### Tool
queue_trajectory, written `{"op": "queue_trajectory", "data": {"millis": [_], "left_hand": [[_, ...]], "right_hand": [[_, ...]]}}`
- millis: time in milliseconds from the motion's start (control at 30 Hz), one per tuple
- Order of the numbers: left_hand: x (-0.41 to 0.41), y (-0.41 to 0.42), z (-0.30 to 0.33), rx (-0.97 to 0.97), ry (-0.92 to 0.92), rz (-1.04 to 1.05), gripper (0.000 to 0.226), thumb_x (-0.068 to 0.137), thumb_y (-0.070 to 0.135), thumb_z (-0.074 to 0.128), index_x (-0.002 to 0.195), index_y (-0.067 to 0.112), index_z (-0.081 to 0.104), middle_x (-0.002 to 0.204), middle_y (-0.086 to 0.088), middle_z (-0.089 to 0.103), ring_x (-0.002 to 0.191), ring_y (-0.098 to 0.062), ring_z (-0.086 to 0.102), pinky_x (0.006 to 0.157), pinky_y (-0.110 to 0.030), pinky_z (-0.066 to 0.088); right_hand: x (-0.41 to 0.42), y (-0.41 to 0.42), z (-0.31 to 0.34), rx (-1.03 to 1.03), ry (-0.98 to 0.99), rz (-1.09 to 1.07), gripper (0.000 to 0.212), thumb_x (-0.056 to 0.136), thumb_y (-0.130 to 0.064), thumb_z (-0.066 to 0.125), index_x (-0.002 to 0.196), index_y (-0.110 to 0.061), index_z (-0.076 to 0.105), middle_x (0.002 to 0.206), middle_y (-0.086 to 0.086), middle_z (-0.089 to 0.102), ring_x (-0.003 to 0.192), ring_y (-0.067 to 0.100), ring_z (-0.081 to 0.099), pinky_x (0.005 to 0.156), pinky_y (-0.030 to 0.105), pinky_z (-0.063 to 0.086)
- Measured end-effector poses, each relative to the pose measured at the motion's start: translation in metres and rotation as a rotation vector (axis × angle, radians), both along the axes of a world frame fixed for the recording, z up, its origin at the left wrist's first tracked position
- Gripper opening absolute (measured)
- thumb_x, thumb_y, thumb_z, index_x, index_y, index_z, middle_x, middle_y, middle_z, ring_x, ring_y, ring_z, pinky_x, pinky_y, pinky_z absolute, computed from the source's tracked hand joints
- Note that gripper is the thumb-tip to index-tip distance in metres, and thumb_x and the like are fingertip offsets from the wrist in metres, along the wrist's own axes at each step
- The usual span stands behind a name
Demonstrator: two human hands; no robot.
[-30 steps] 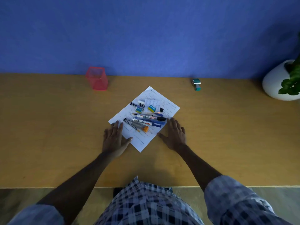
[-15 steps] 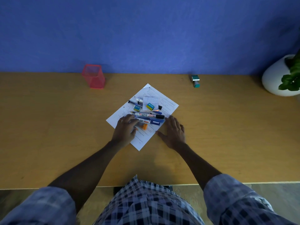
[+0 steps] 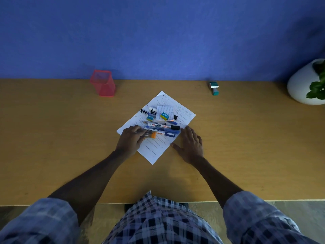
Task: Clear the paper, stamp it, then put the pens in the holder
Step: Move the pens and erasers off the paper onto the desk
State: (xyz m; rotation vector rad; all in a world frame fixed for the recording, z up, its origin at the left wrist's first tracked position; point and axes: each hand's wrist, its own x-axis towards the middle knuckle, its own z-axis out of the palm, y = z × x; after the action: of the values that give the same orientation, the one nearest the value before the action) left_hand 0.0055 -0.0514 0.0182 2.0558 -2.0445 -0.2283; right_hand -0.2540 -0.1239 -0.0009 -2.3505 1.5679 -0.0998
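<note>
Your left hand (image 3: 131, 140) curls its fingers (image 3: 139, 132) over the left ends of the pens (image 3: 162, 128), which lie left-to-right across the paper (image 3: 154, 148), while your right hand (image 3: 190, 147) rests flat, fingers spread, at its right edge.

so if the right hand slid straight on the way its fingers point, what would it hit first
Probably the blue pen: the right hand lies flat on the desk, fingers aimed up-left at the paper's edge, where that pen's end lies nearest.
</note>
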Motion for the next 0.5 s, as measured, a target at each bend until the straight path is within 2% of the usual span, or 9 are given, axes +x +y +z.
{"op": "queue_trajectory", "data": {"millis": [267, 500], "left_hand": [[0.045, 0.007, 0.002, 0.055, -0.024, 0.125, 0.039, 0.091, 0.022, 0.064, 0.130, 0.013, 0.062, 0.124, -0.010, 0.059, 0.109, -0.031, 0.058, 0.089, -0.042, 0.046], [0.090, 0.015, 0.000, 0.070, 0.098, 0.304, 0.035, 0.091, 0.018, 0.064, 0.124, 0.008, 0.063, 0.119, -0.017, 0.058, 0.112, -0.038, 0.054, 0.087, -0.047, 0.049]], "right_hand": [[-0.002, 0.001, -0.001, 0.006, 0.008, -0.003, 0.084, 0.087, -0.065, 0.051, 0.152, -0.022, 0.020, 0.162, 0.003, 0.014, 0.149, 0.022, 0.013, 0.117, 0.048, 0.020], [-0.001, 0.001, -0.001, -0.017, 0.011, 0.008, 0.084, 0.086, -0.065, 0.052, 0.150, -0.020, 0.023, 0.161, 0.004, 0.019, 0.148, 0.023, 0.018, 0.116, 0.048, 0.024]]}}
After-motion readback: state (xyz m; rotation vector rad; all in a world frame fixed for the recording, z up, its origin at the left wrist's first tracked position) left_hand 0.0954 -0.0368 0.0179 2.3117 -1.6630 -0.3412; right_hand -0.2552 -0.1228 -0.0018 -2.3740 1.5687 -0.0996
